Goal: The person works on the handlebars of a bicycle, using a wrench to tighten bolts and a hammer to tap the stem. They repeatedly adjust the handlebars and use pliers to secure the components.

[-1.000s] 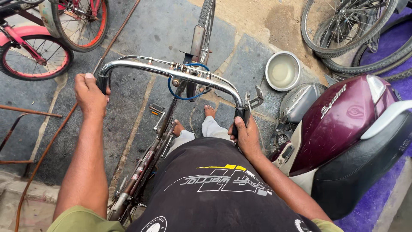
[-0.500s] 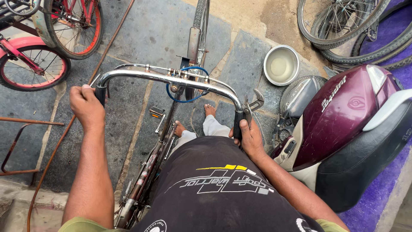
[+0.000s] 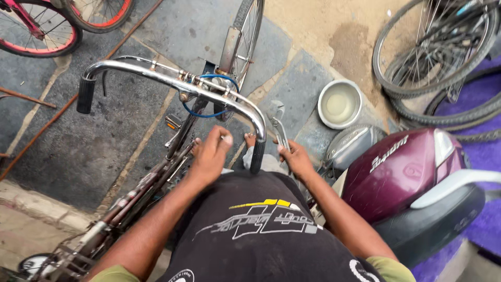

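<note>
Bicycle (image 3: 172, 151) with chromed handlebar (image 3: 172, 81) running from upper left to lower right across the view, front wheel (image 3: 245, 31) pointing away over grey paving stones (image 3: 62, 141). Maroon scooter (image 3: 402, 172) stands just beside it on the right, steel bowl (image 3: 340, 103) beyond. Adjustable wrench (image 3: 278, 125) lies upright along the right grip's (image 3: 257, 155) far side, its jaw end up. Right hand (image 3: 296, 159) closes around the wrench's lower handle. Left hand (image 3: 210, 155), fingers loosely curled and holding nothing, hovers near the frame, just left of that grip.
</note>
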